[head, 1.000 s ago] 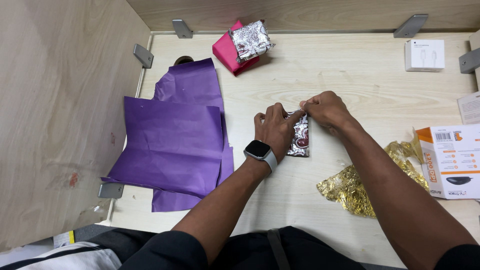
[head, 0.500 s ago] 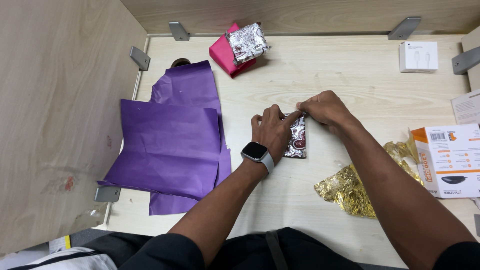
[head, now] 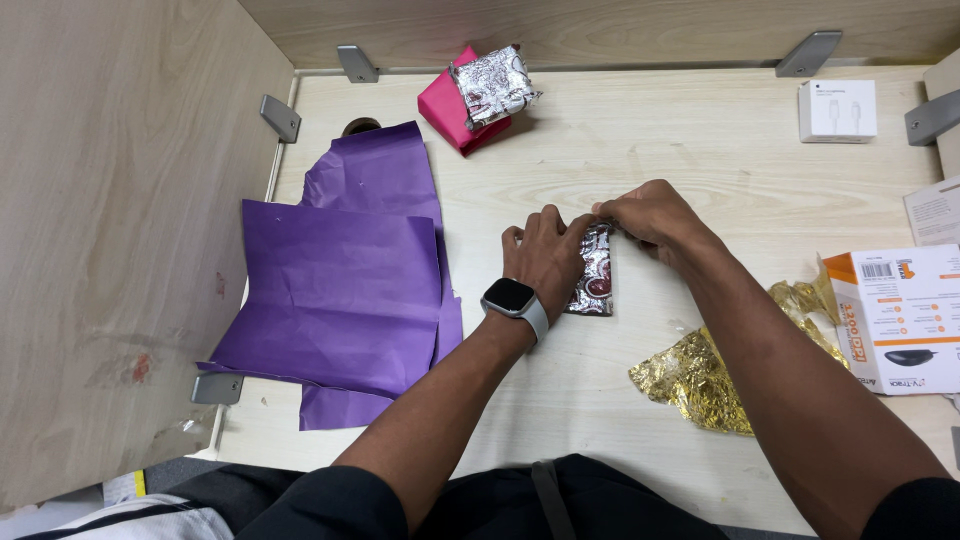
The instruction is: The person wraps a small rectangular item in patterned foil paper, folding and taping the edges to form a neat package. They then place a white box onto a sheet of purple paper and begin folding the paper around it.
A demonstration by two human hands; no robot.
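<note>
Your left hand (head: 545,252) presses flat on a small packet (head: 598,280) wrapped in silver patterned foil, which lies on the table (head: 700,150) near its middle, in front of you. Your right hand (head: 645,215) pinches the packet's far edge, fingers closed on the foil there. Judged from this, the wrap is well advanced: foil covers all of the packet that shows, and the far end is the part under work. The near end appears flat and closed; the side beneath your left palm is hidden, so its state cannot be told. A watch (head: 512,299) sits on your left wrist. At the back of the table, a pink box (head: 450,112) carries a second foil parcel (head: 492,88) on top, which looks finished. Purple paper (head: 345,280) lies spread to the left, apart from the packet and untouched. Crumpled gold foil (head: 700,375) lies to the right, beside an orange-and-white carton (head: 895,315). A small white box (head: 838,108) stands at the far right.
</note>
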